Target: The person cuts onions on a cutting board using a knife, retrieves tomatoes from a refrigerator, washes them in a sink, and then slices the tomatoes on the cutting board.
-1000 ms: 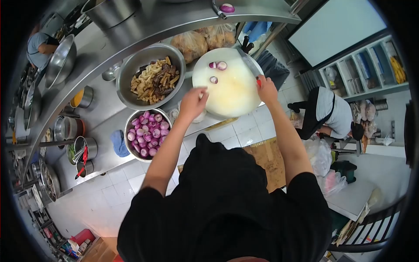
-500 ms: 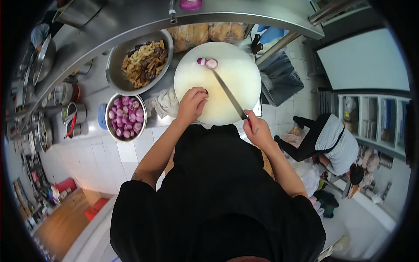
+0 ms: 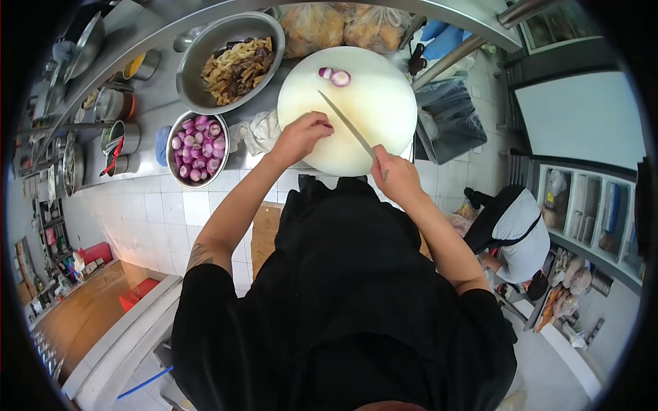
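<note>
A round white cutting board (image 3: 384, 89) lies on the counter before me. My right hand (image 3: 395, 175) is closed round the handle of a long kitchen knife (image 3: 348, 125), its blade slanting up and left over the board. At the board's left side, my left hand (image 3: 301, 137) is closed, with a small purple onion piece (image 3: 328, 126) showing at its fingertips; most of that piece is hidden. Two cut pieces of red onion rest near the top of the board: a round one (image 3: 340, 79) and a smaller one (image 3: 325, 72).
A steel bowl of peeled red onions (image 3: 174, 163) stands left of the board, beside a crumpled white cloth (image 3: 260, 131). Behind it sits a larger bowl (image 3: 188, 92) of browned strips. A metal shelf edge (image 3: 274, 8) crosses above. A person (image 3: 517, 229) bends down at the right.
The view has shifted, so the board and bowls sit higher in it. The knife tip has moved away from the cut onion pieces, down and left toward my left hand.
</note>
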### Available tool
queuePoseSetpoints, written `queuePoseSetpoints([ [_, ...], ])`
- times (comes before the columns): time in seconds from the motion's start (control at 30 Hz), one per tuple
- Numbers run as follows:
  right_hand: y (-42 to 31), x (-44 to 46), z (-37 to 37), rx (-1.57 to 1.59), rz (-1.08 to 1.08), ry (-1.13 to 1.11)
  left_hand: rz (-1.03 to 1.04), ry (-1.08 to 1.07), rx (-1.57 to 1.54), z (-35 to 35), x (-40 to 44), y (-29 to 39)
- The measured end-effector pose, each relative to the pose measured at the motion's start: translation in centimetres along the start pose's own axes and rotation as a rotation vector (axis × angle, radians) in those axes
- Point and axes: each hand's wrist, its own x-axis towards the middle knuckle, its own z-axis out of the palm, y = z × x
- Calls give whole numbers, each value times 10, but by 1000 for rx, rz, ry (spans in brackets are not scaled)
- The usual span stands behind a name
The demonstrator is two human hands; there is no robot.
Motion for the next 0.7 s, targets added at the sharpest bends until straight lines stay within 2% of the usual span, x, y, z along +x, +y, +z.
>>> queuePoseSetpoints([
  [0.07,-1,-6,10,-54,19,-64,5,65,156,1,-2,-5],
  [0.37,-25,-2,9,-192,-13,-92,133,98,251,-8,5,-3],
  [0.7,-18,1,16,-200,-5,-99,134,89,292,-10,3,-4],
])
